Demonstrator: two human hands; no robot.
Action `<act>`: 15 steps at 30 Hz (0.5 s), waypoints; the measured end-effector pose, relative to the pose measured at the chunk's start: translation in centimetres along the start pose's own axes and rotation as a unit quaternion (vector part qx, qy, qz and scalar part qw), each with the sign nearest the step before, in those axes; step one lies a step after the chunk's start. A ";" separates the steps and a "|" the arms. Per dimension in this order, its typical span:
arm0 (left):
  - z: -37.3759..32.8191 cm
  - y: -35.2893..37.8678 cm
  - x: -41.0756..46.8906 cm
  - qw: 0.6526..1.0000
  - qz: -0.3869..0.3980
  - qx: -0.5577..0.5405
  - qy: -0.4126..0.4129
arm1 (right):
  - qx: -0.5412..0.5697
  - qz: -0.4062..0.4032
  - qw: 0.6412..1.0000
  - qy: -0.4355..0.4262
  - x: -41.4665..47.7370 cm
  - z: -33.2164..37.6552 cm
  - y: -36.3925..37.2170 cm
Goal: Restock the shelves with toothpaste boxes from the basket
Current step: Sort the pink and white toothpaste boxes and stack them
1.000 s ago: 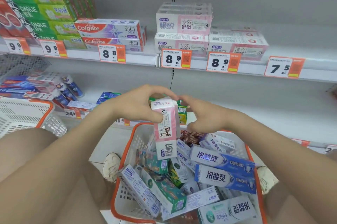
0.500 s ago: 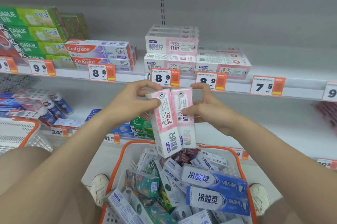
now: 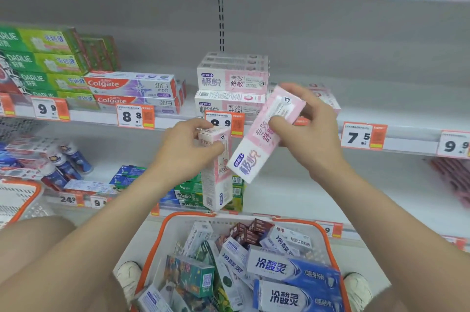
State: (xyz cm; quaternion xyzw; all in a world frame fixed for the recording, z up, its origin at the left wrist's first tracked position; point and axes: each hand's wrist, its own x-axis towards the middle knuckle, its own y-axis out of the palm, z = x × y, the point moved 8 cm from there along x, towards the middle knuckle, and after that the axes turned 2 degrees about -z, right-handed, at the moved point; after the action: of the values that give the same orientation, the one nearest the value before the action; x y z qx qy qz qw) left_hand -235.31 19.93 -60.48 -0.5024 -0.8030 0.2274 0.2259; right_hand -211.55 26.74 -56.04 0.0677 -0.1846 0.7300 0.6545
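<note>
My left hand (image 3: 187, 145) grips the top of a pink-and-white toothpaste box (image 3: 216, 179) that hangs upright in front of the middle shelf. My right hand (image 3: 307, 123) holds a second pink-and-white toothpaste box (image 3: 256, 149), tilted with its upper end toward the shelf's stack of matching pink boxes (image 3: 232, 80). Below both hands stands the white basket with an orange rim (image 3: 328, 235), holding several toothpaste boxes, among them blue ones (image 3: 292, 271) and a green one (image 3: 190, 276).
Green Darlie boxes (image 3: 43, 57) and Colgate boxes (image 3: 132, 85) fill the shelf's left part. Bare shelf board (image 3: 394, 108) lies to the right of the pink stacks. Price tags (image 3: 134, 116) line the shelf edge. Another white basket (image 3: 17, 199) is at the left. Two shoes flank the basket.
Both hands have risen from the basket toward the middle shelf. The two pink boxes, held side by side before, are now apart, and the right one has tilted up toward the shelf.
</note>
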 end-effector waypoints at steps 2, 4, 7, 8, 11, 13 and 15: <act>-1.0 0.0 0.0 0.995 0.016 0.097 0.027 | 0.038 -0.083 0.996 -0.020 0.7 0.9 -1.2; -1.3 0.0 0.6 0.988 0.038 0.145 0.034 | 0.050 -0.131 0.989 -0.053 1.6 1.6 -1.7; -1.5 0.4 1.4 0.983 0.102 0.146 0.031 | 0.056 -0.118 0.988 -0.081 3.2 1.6 -0.4; -1.5 0.6 1.9 0.985 0.120 0.124 0.026 | 0.084 -0.104 0.988 -0.076 3.8 1.3 0.3; -2.0 0.8 3.2 0.989 0.148 0.009 -0.002 | 0.143 -0.081 0.985 -0.057 5.1 0.3 2.2; -2.3 0.3 4.0 0.991 0.127 -0.049 -0.019 | 0.164 -0.074 0.983 -0.040 6.0 -0.4 2.9; -2.5 -0.6 4.8 0.993 0.091 -0.072 -0.022 | 0.144 -0.048 0.988 -0.036 7.0 -1.1 3.5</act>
State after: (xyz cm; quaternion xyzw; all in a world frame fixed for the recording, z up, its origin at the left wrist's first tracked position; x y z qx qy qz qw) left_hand -236.09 24.40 -57.48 -0.5831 -0.7730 0.1998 0.1502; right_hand -215.73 33.41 -55.29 0.1966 -0.0976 0.7139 0.6650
